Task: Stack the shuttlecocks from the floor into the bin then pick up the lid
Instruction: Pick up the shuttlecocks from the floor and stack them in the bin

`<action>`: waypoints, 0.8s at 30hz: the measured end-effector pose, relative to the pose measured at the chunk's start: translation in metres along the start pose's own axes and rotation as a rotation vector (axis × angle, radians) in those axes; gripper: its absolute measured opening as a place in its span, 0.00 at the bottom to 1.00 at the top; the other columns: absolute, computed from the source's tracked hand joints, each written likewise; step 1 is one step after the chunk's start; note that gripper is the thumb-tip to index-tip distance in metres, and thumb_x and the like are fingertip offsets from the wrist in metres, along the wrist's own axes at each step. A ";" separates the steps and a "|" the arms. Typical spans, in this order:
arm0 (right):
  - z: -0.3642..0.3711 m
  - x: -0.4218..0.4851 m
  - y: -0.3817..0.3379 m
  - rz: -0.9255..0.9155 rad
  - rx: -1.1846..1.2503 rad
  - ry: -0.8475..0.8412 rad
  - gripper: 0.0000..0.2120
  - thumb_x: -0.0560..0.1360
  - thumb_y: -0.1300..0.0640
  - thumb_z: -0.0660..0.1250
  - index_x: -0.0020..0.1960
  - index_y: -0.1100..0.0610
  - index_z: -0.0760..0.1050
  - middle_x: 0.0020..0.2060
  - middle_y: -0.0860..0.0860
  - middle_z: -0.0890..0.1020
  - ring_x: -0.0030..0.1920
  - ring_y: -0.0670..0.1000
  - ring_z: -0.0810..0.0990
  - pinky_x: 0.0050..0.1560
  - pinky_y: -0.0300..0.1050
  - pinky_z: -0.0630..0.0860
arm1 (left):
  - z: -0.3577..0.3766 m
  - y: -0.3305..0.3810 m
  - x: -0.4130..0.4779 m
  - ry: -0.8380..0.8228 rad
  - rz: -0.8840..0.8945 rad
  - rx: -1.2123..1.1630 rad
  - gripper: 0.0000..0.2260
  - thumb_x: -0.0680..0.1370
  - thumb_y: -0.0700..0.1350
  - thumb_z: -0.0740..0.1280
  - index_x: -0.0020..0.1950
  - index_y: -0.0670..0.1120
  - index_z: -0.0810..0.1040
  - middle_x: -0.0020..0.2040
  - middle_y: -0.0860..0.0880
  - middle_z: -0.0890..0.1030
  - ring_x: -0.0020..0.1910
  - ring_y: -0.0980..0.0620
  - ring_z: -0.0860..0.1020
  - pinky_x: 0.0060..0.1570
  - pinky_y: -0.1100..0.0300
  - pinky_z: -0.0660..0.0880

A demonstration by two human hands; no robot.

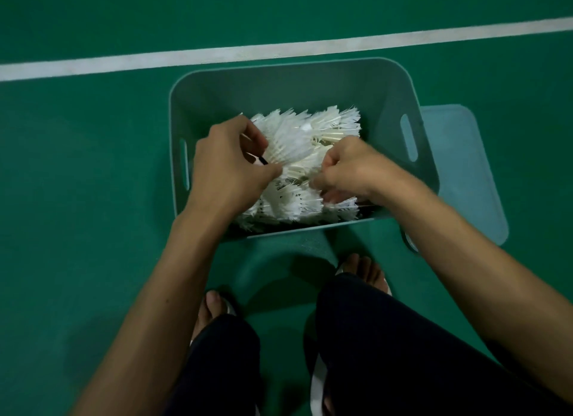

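Note:
A teal plastic bin [279, 83] with slot handles stands on the green court floor in front of me. It holds a pile of several white feather shuttlecocks [297, 136]. Both my hands are inside the bin, over the pile. My left hand [226, 164] grips a row of shuttlecocks by the feathers, thumb pressed to the side. My right hand [347, 167] is curled shut on shuttlecocks at the pile's right, its fingertips buried in feathers. The pale teal lid [462, 170] lies flat on the floor against the bin's right side, partly hidden by the bin.
A white court line [279, 51] crosses the floor just behind the bin. My feet in sandals [362, 269] and dark-trousered knees are close to the bin's near wall. Green floor stretches to the left and far right.

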State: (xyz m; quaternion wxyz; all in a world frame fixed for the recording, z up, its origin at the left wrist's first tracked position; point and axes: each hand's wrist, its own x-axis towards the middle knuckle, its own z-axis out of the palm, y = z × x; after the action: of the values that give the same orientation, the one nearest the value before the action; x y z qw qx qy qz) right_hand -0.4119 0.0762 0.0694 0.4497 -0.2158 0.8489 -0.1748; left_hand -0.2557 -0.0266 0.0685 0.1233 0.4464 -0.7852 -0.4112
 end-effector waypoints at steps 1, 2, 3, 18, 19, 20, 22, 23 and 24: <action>-0.010 -0.006 0.001 -0.020 -0.009 0.033 0.09 0.73 0.60 0.77 0.40 0.60 0.78 0.36 0.57 0.86 0.36 0.53 0.87 0.46 0.51 0.85 | 0.003 0.004 -0.003 -0.009 0.023 0.004 0.13 0.67 0.44 0.81 0.45 0.48 0.80 0.40 0.55 0.83 0.40 0.56 0.83 0.41 0.57 0.81; -0.020 -0.012 0.001 -0.047 0.013 0.083 0.09 0.73 0.58 0.78 0.42 0.61 0.80 0.36 0.58 0.86 0.36 0.52 0.87 0.46 0.50 0.84 | 0.007 0.008 -0.006 -0.020 0.048 0.008 0.13 0.67 0.44 0.81 0.45 0.48 0.80 0.40 0.55 0.83 0.40 0.56 0.83 0.42 0.56 0.81; -0.029 -0.018 0.001 -0.082 0.071 0.127 0.08 0.73 0.59 0.78 0.43 0.62 0.80 0.37 0.60 0.87 0.35 0.51 0.86 0.44 0.48 0.83 | 0.011 0.012 -0.009 -0.028 0.073 0.006 0.13 0.67 0.45 0.81 0.44 0.48 0.79 0.39 0.55 0.83 0.40 0.56 0.83 0.42 0.55 0.81; -0.043 -0.046 0.052 -0.386 0.170 0.299 0.07 0.69 0.52 0.81 0.40 0.54 0.86 0.34 0.47 0.86 0.32 0.44 0.79 0.38 0.44 0.78 | 0.052 0.033 -0.010 -0.166 0.311 0.109 0.13 0.70 0.46 0.79 0.49 0.52 0.78 0.45 0.58 0.82 0.40 0.55 0.80 0.44 0.49 0.80; -0.044 -0.047 0.054 -0.385 0.132 0.353 0.07 0.69 0.51 0.80 0.38 0.54 0.85 0.32 0.46 0.85 0.32 0.43 0.80 0.39 0.42 0.78 | 0.053 0.035 -0.010 -0.178 0.319 0.109 0.13 0.70 0.47 0.79 0.49 0.53 0.78 0.45 0.58 0.83 0.41 0.55 0.80 0.45 0.50 0.80; -0.046 -0.047 0.055 -0.371 0.093 0.404 0.08 0.70 0.52 0.79 0.36 0.53 0.84 0.31 0.44 0.84 0.31 0.41 0.79 0.39 0.40 0.77 | 0.055 0.036 -0.010 -0.193 0.327 0.108 0.13 0.70 0.48 0.79 0.50 0.53 0.79 0.45 0.58 0.83 0.41 0.55 0.80 0.45 0.50 0.80; -0.050 -0.048 0.056 -0.306 -0.004 0.455 0.10 0.71 0.53 0.78 0.34 0.50 0.81 0.29 0.41 0.81 0.30 0.38 0.76 0.38 0.36 0.72 | 0.056 0.035 -0.011 -0.206 0.336 0.117 0.13 0.70 0.49 0.79 0.52 0.53 0.80 0.47 0.58 0.83 0.44 0.54 0.80 0.47 0.50 0.80; -0.052 -0.046 0.055 -0.268 -0.055 0.446 0.09 0.72 0.53 0.77 0.35 0.51 0.82 0.29 0.42 0.80 0.32 0.40 0.77 0.39 0.37 0.71 | 0.056 0.033 -0.012 -0.200 0.341 0.135 0.12 0.71 0.47 0.77 0.53 0.53 0.81 0.49 0.57 0.83 0.45 0.53 0.80 0.48 0.50 0.80; -0.052 -0.044 0.054 -0.225 -0.116 0.431 0.07 0.72 0.54 0.77 0.36 0.53 0.83 0.30 0.45 0.81 0.34 0.45 0.80 0.41 0.38 0.72 | 0.055 0.030 -0.012 -0.189 0.343 0.169 0.11 0.72 0.43 0.75 0.53 0.52 0.81 0.49 0.57 0.83 0.46 0.52 0.80 0.48 0.49 0.80</action>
State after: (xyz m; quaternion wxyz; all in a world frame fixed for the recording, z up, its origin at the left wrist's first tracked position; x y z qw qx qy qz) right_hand -0.4448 0.1496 0.1009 0.2227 -0.2922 0.9044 -0.2170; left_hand -0.2979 0.0200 0.0589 0.0793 0.2743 -0.8894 -0.3569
